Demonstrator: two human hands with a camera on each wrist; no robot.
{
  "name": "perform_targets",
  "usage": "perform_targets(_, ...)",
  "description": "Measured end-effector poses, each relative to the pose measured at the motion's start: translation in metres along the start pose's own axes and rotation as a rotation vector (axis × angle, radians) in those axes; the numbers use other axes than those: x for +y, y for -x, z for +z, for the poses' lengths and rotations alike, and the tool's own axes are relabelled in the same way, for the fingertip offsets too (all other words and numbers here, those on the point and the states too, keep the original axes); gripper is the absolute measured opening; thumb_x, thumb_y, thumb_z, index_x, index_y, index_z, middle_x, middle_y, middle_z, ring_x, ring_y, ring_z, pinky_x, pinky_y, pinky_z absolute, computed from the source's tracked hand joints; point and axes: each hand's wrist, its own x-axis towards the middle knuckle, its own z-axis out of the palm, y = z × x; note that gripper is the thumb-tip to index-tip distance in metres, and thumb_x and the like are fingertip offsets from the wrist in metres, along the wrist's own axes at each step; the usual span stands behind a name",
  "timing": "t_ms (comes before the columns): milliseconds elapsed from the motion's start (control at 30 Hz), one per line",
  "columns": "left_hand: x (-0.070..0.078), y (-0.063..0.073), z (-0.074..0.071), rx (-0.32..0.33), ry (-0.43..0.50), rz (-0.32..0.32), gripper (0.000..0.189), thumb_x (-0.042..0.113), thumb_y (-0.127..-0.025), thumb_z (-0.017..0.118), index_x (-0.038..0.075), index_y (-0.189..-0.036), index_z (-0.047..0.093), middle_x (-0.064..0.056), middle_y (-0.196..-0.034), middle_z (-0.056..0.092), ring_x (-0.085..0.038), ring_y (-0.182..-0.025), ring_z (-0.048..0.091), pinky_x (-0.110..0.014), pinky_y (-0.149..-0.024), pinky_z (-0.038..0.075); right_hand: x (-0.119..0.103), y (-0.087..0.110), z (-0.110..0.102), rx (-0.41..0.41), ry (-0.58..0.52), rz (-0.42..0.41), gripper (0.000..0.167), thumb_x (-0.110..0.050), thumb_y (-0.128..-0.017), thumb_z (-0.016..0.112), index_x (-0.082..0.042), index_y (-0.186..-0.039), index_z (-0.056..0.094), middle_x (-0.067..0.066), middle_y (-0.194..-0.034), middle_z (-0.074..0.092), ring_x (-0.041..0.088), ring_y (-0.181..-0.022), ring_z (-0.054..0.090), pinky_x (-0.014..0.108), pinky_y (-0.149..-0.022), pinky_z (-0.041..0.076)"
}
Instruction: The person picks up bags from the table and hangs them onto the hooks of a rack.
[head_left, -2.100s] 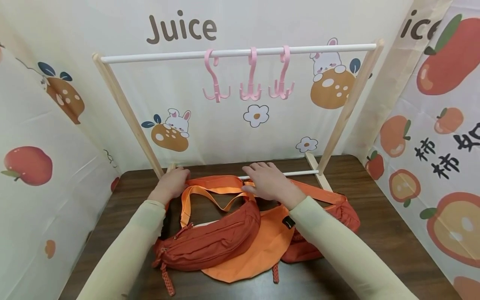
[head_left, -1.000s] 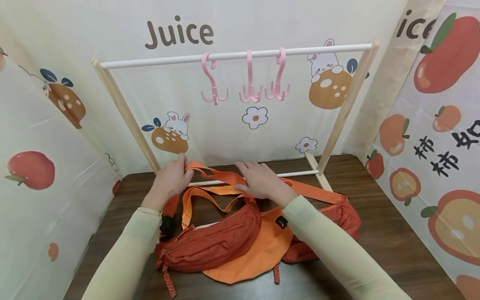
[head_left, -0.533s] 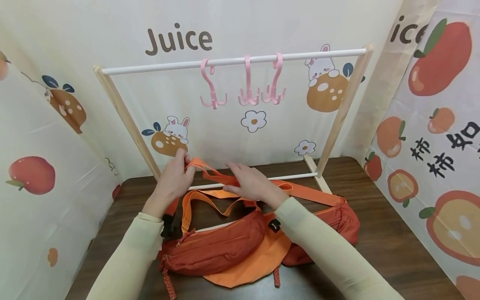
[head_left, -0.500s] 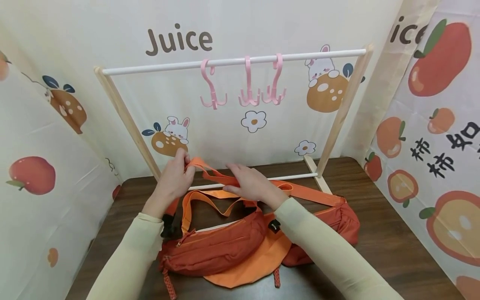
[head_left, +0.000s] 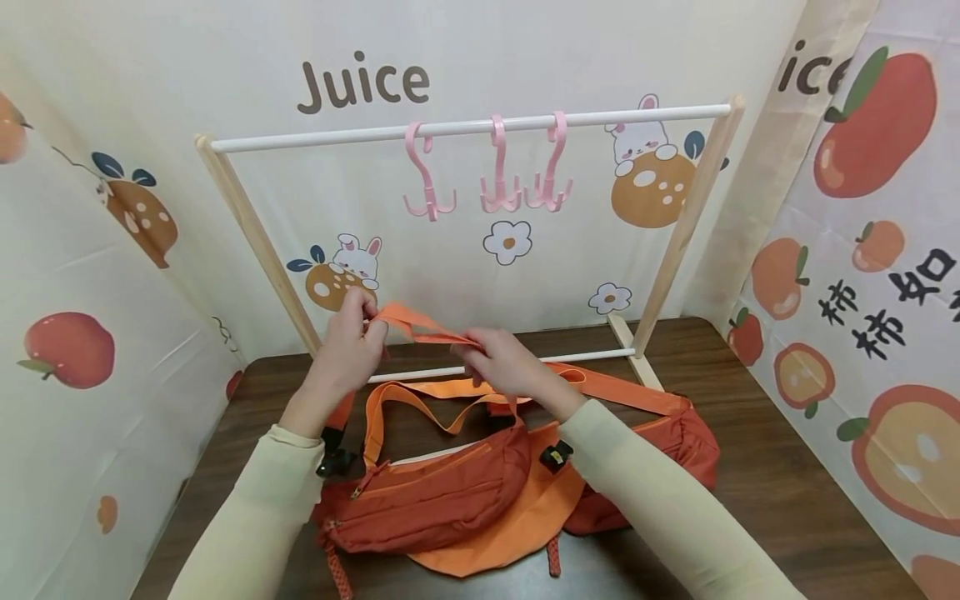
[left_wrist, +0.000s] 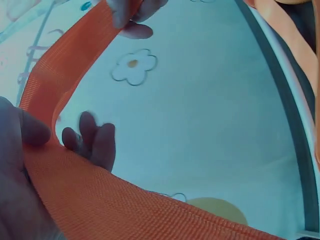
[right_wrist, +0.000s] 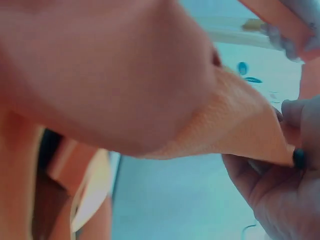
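Observation:
An orange webbing strap [head_left: 420, 321] stretches between my hands, lifted over the rear of the table. My left hand [head_left: 343, 346] pinches one part of it, with the thumb and fingers around the band in the left wrist view, where the strap [left_wrist: 75, 60] bends toward the other hand. Fingers curled, my right hand [head_left: 506, 362] holds the strap further right. Below them lies a rust-red waist bag [head_left: 442, 496] with a zip and a braided pull. A black buckle [head_left: 335, 461] hangs beside its left end. A lighter orange strap [head_left: 375, 417] loops behind the bag.
A second rust-red waist bag [head_left: 686, 442] lies at right, and a flat orange fabric piece [head_left: 487, 546] between the two. Behind stands a wooden rack, its white rod [head_left: 637, 117] carrying three pink hooks [head_left: 425, 171]. Its low white bar [head_left: 600, 357] runs behind the straps.
My left hand has come off the table at the rack's left foot, raising the strap. My right hand, flat over the strap before, has curled its fingers around it.

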Motion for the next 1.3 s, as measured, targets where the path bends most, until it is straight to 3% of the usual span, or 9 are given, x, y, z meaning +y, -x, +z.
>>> perform_targets(200,0.011,-0.001,-0.010,0.008,0.029,0.030,0.012,0.004,-0.101,0.043,0.004,-0.113,0.044,-0.013,-0.074,0.051,-0.029,-0.056,0.052,-0.036,-0.054,0.045,-0.022,0.006,-0.016,-0.032,-0.110,-0.019,0.023,-0.031,-0.115,0.049,-0.015,-0.107,0.064,0.008,-0.071,0.060,0.036,-0.053,0.057,0.037,-0.047,0.044)
perform_targets(467,0.028,-0.005,-0.023,0.001,-0.080,0.077,0.015,0.005,-0.101,0.046,0.002,-0.114,0.051,-0.011,-0.079,0.049,-0.028,-0.065,0.045,-0.038,-0.061,0.039,-0.057,0.014,-0.044,0.025,-0.136,0.004,0.035,-0.033,-0.117,0.041,-0.022,-0.145,0.060,0.018,-0.076,0.064,0.036,-0.051,0.057,0.046,-0.047,0.050)
perform_targets(533,0.031,-0.004,-0.026,-0.017,-0.081,0.075,0.014,0.006,-0.102,0.047,0.002,-0.115,0.052,-0.010,-0.080,0.050,-0.027,-0.065,0.046,-0.037,-0.060,0.039,-0.064,0.017,-0.052,0.053,-0.117,0.010,0.036,-0.032,-0.117,0.041,-0.022,-0.146,0.060,0.018,-0.076,0.065,0.032,-0.050,0.058,0.048,-0.050,0.052)
perform_targets(633,0.035,-0.002,-0.030,-0.038,-0.071,0.079,0.013,0.007,-0.103,0.049,0.003,-0.115,0.053,-0.010,-0.082,0.052,-0.027,-0.065,0.048,-0.035,-0.058,0.041,-0.075,0.018,-0.062,0.123,-0.088,-0.002,0.032,-0.026,-0.117,0.042,-0.017,-0.137,0.066,0.013,-0.079,0.067,0.029,-0.053,0.062,0.047,-0.053,0.055)
perform_targets(833,0.043,0.000,-0.033,-0.041,-0.029,0.102,0.013,0.011,-0.107,0.051,0.005,-0.117,0.057,-0.009,-0.084,0.056,-0.027,-0.062,0.049,-0.033,-0.056,0.041,-0.088,0.019,-0.078,0.285,0.011,-0.064,0.032,-0.016,-0.114,0.042,-0.009,-0.105,0.072,0.005,-0.074,0.066,0.023,-0.058,0.062,0.036,-0.056,0.055)
perform_targets(900,0.045,-0.001,-0.034,-0.027,-0.015,0.116,0.013,0.012,-0.108,0.052,0.005,-0.117,0.057,-0.009,-0.085,0.056,-0.027,-0.061,0.047,-0.032,-0.055,0.039,-0.090,0.019,-0.081,0.320,0.047,-0.085,0.031,-0.015,-0.113,0.042,-0.010,-0.110,0.073,0.004,-0.073,0.064,0.023,-0.055,0.053,0.035,-0.054,0.047)
perform_targets(1067,0.053,-0.007,-0.041,0.024,0.033,0.151,0.014,0.011,-0.108,0.053,0.004,-0.119,0.058,-0.010,-0.089,0.056,-0.026,-0.061,0.043,-0.029,-0.054,0.038,-0.094,0.016,-0.088,0.361,0.099,-0.165,0.042,-0.015,-0.110,0.050,-0.026,-0.149,0.063,0.001,-0.075,0.057,0.022,-0.055,0.039,0.035,-0.054,0.034)
perform_targets(1133,0.056,-0.011,-0.046,0.042,0.047,0.164,0.015,0.011,-0.108,0.053,0.003,-0.119,0.059,-0.010,-0.089,0.056,-0.024,-0.058,0.042,-0.028,-0.052,0.036,-0.095,0.014,-0.091,0.364,0.137,-0.201,0.041,-0.018,-0.109,0.058,-0.028,-0.149,0.064,0.000,-0.076,0.060,0.020,-0.056,0.040,0.034,-0.056,0.035)
perform_targets(1300,0.059,-0.027,-0.059,0.064,0.085,0.188,0.015,0.013,-0.106,0.060,0.007,-0.119,0.063,-0.009,-0.087,0.055,-0.020,-0.051,0.036,-0.028,-0.047,0.031,-0.097,0.007,-0.097,0.417,0.317,-0.303,0.032,-0.026,-0.102,0.075,-0.022,-0.133,0.077,-0.004,-0.097,0.076,0.016,-0.063,0.046,0.033,-0.058,0.038)
